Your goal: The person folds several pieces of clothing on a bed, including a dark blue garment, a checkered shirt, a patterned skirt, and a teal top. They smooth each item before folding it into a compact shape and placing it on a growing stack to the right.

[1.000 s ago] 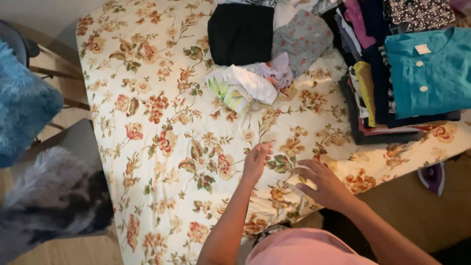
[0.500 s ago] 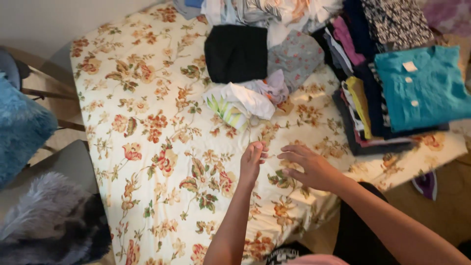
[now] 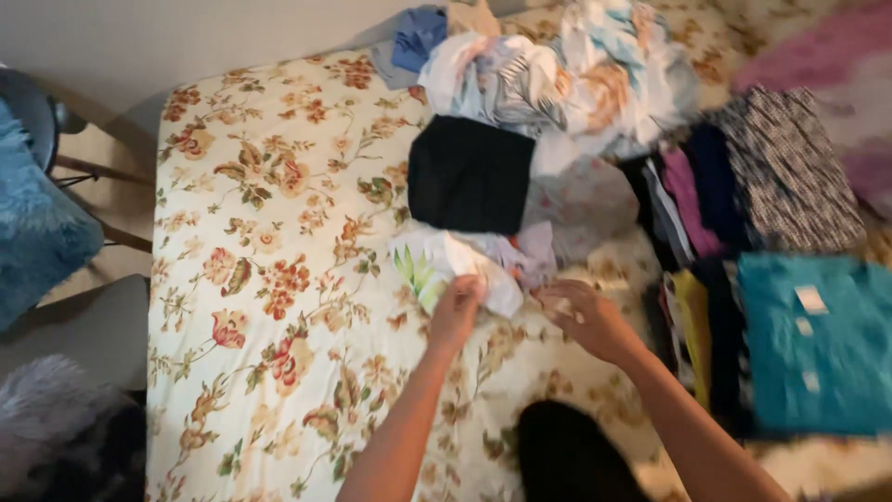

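Crumpled white garment (image 3: pixel 469 270), frame centre on the floral bed (image 3: pixel 269 279): my left hand (image 3: pixel 455 311) pinches its edge; right hand (image 3: pixel 585 321) half-open, touching it alongside.

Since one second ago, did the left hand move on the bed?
Yes. The left hand has gone up the floral sheet to the small white garment lying below the folded black one.

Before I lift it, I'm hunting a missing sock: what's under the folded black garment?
The folded black garment lies on the floral sheet, its far edge over pale patterned clothes. Anything beneath its middle is covered and cannot be seen.
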